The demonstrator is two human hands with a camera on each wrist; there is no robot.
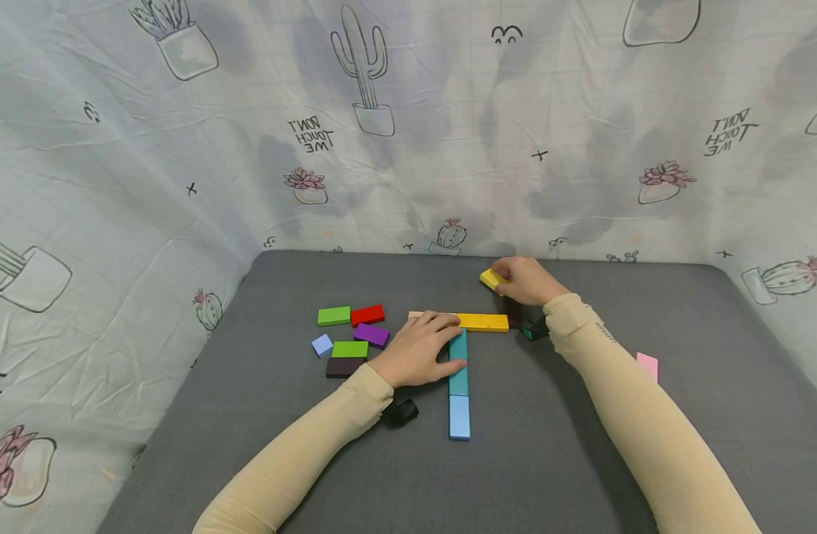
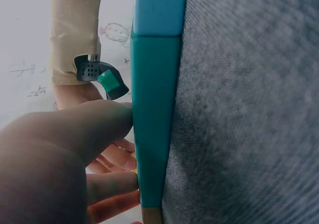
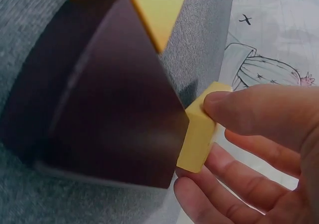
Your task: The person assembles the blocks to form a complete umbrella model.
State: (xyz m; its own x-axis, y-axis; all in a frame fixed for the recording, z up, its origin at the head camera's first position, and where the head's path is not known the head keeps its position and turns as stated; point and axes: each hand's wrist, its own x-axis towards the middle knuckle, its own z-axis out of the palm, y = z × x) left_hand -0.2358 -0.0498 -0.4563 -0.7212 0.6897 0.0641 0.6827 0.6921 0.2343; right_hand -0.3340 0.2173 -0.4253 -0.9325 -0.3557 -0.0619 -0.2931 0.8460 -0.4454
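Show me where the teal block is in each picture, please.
Head: the teal block sits just right of and below centre, above the long light-blue block.
Left wrist: it runs top to bottom near the middle.
Right wrist: not in view.
Shared landmark: the right hand, in all three.

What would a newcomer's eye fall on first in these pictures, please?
Probably the rough T of coloured blocks in the middle of the grey table. Next, perhaps, the right hand, which pinches a yellow block near the table's far edge. Behind everything hangs a pale cloth with cactus drawings.
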